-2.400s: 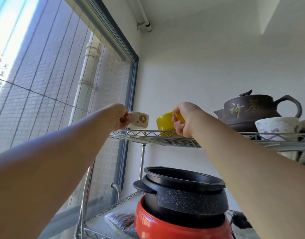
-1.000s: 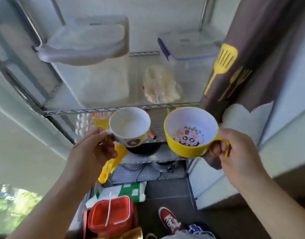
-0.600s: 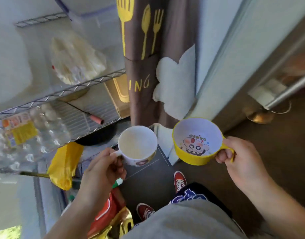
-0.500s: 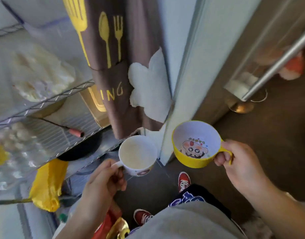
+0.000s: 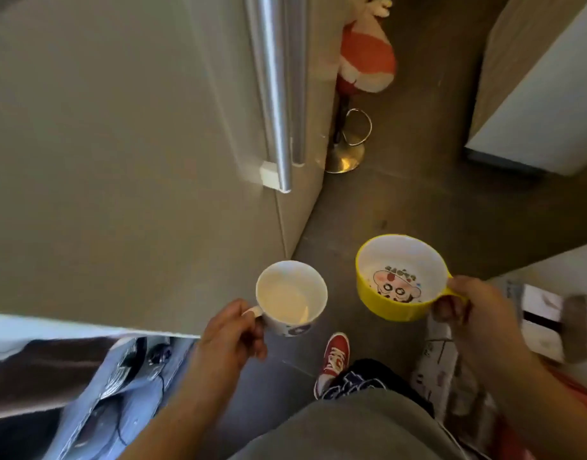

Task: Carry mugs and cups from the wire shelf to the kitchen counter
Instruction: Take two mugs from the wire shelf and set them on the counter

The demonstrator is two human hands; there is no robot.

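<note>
Since half a second earlier, the view had swung off the wire shelf and the fork-and-spoon curtain, which were gone from the frame, and now looked down a tall pale appliance door (image 5: 119, 161) with a long steel handle (image 5: 275, 94) on my left. Both cups had kept their places in front of me. My left hand (image 5: 230, 330) was curled shut on the handle of the white cup (image 5: 291, 297), fingers wrapped through the loop, the cup upright with its mouth to the camera. My right hand (image 5: 474, 313) was closed the same way on the side handle of the yellow mug (image 5: 401, 277), also upright, with a cartoon face printed inside. The two cups rode side by side, near each other but not touching, white to the left and slightly nearer me, yellow to the right and a little further ahead. My red shoe (image 5: 333, 356) stood on the dark floor (image 5: 434, 200) below and between them. No counter top could be identified for certain; a pale cabinet front (image 5: 537, 104) stood ahead to the right, past a stool base (image 5: 346, 157). I judged the carry was mid-way, the open floor leading forward and rightward, so the right hand and its mug would likely arrive first, and the white cup had to clear the door's corner close on its left.
</note>
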